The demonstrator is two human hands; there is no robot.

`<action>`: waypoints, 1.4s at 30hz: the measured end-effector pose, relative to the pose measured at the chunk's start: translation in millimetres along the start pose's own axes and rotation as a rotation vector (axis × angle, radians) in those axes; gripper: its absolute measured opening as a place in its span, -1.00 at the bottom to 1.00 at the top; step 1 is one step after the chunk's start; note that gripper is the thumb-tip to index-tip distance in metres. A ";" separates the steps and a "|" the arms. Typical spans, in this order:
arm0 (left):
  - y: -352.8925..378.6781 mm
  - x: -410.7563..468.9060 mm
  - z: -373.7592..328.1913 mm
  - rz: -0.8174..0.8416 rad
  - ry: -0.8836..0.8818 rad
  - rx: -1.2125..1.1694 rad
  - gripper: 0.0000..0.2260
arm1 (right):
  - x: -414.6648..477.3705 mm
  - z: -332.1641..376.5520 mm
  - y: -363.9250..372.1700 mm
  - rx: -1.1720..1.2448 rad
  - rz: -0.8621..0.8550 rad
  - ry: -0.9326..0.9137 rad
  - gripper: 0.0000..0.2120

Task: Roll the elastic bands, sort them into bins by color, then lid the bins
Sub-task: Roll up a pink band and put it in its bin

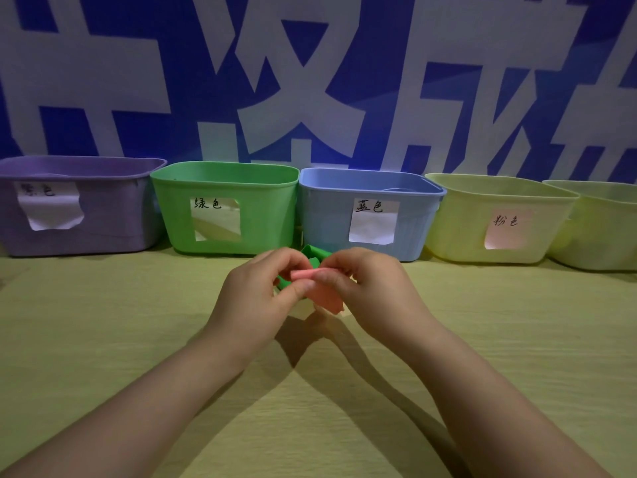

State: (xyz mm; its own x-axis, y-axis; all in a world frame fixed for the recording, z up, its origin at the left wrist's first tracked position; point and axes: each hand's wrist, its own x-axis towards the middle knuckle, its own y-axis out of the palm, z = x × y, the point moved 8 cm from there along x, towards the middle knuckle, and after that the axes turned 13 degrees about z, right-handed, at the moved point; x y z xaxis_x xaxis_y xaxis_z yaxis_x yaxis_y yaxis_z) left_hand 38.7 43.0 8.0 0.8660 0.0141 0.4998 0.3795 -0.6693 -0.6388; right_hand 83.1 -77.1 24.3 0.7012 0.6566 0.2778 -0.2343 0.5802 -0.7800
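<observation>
My left hand and my right hand meet above the table's middle and pinch a pink elastic band between their fingertips; its loose end hangs down. A green band lies on the table just behind my hands, partly hidden. A row of open bins stands at the back: purple bin, green bin, blue bin, and a pale yellow bin with a pink label.
A second pale yellow bin sits at the far right edge. Each labelled bin carries a paper tag with handwriting. A blue wall with large white characters rises behind the bins. The yellow-green tabletop spreads around my arms.
</observation>
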 end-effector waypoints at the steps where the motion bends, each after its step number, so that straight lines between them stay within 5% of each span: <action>1: -0.2 -0.1 -0.4 -0.001 0.001 0.015 -0.93 | 0.6 -0.1 1.5 0.005 0.020 0.003 -0.81; 10: 3.1 -0.5 0.1 0.039 -0.003 -0.069 -0.90 | -0.5 -0.7 -0.7 0.018 -0.032 -0.015 -0.95; 21: -5.4 -0.9 1.2 -0.040 -0.002 -0.028 -0.94 | -0.3 2.8 3.5 0.019 0.022 -0.011 -0.73; 26: -6.4 -0.7 0.2 -0.057 0.013 -0.050 -0.87 | -1.8 1.4 -4.5 -0.015 -0.054 -0.010 -0.89; 31: -8.2 -2.5 2.7 -0.074 -0.019 -0.131 -0.80 | -2.1 0.2 -5.6 0.004 -0.046 0.013 -0.82; 36: -11.6 -2.4 1.5 -0.105 0.012 -0.082 -0.98 | -1.8 2.1 -1.2 0.069 -0.027 -0.010 -0.80; 42: -8.9 -2.7 -1.1 -0.081 0.032 -0.070 -0.97 | -2.4 3.0 -2.7 0.041 -0.044 -0.023 -0.91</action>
State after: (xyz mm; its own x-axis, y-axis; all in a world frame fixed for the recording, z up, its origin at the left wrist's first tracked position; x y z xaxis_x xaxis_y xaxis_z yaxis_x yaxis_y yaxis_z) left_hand 32.6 48.1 12.9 0.8222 0.0471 0.5672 0.4232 -0.7171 -0.5538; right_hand 80.1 -78.8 27.5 0.6960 0.6405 0.3246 -0.2315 0.6280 -0.7430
